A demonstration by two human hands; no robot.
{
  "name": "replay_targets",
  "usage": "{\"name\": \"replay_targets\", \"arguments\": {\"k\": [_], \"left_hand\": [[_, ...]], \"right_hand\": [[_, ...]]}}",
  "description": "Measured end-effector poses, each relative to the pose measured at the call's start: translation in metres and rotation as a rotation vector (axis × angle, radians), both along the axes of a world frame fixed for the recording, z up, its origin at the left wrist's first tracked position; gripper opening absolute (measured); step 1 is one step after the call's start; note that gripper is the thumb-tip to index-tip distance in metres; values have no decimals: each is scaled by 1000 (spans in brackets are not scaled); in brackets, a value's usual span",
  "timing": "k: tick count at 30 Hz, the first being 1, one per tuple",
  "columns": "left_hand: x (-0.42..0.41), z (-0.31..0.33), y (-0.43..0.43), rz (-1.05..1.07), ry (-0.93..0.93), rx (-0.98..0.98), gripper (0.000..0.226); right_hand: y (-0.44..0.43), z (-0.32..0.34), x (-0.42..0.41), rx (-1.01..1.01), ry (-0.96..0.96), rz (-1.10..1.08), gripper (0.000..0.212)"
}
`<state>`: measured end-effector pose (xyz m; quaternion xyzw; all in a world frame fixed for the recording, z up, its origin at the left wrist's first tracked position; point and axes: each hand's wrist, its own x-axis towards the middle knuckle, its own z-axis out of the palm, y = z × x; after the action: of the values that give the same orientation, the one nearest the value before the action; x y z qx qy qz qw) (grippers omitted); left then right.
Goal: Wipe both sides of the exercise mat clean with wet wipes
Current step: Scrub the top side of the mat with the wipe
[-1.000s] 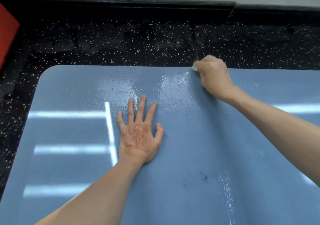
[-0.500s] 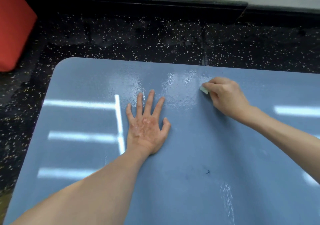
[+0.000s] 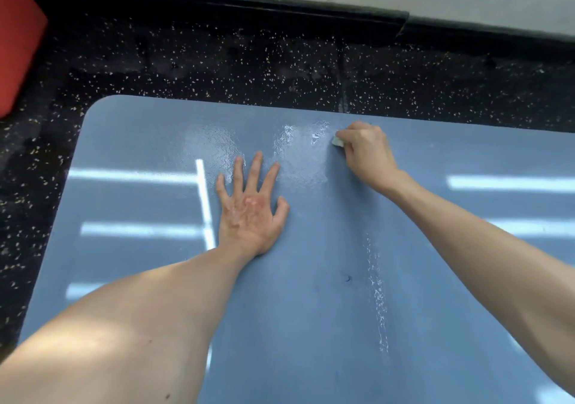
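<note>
The mat (image 3: pixel 311 294) is spread flat on the speckled floor (image 3: pixel 217 61), under both hands. The left hand (image 3: pixel 249 213) is laid palm-down on it, with the fingers straight and fanned apart. The right hand (image 3: pixel 367 151) is curled ahead and to the right of the left. A small wad of wipe (image 3: pixel 337 141) is pinched at its fingertips and pressed to the mat near the far edge. Wet sheen is seen between the two hands and just beyond the left fingertips. The mat is judged light, soft and bendy, and slippery where wetted, so it is best pinned by a flat palm while rubbed. For turning it over, the rounded corner far left of the left hand could be taken and peeled up.
</note>
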<state>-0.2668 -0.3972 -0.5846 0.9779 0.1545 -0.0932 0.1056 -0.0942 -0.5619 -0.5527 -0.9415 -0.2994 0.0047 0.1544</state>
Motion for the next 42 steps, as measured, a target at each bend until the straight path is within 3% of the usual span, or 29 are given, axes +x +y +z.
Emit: {"name": "replay_targets", "arguments": {"k": [5, 10, 15, 20, 24, 26, 30, 33, 35, 39, 42], "left_hand": [[1, 0, 0, -4, 23, 16, 65], [1, 0, 0, 4, -10, 11, 64], [2, -5, 0, 20, -73, -10, 62], [1, -8, -2, 13, -94, 45, 59], [-1, -11, -10, 3, -43, 129, 59], [-10, -8, -23, 46, -24, 86, 58], [-82, -7, -81, 33, -22, 5, 61], [-136, -13, -118, -38, -46, 51, 66], [-141, -15, -120, -27, -41, 75, 66], [-138, -13, -120, -28, -41, 75, 70], [-138, -12, -122, -19, -43, 62, 73]], "right_hand": [[-38, -5, -75, 3, 89, 133, 19], [-17, 2, -28, 6, 64, 55, 23], [-69, -9, -97, 34, 109, 245, 24], [-42, -5, -64, 69, 83, 186, 21], [-86, -15, -139, 104, 114, 356, 20], [-93, -15, -146, 94, 168, 384, 24], [-81, -13, -140, 136, 141, 206, 29], [-107, -18, -199, 126, 170, 382, 22], [-117, -13, -211, 130, 220, 439, 25], [-100, -12, -195, 145, 162, 250, 23], [-124, -17, -243, 164, 197, 389, 33]]}}
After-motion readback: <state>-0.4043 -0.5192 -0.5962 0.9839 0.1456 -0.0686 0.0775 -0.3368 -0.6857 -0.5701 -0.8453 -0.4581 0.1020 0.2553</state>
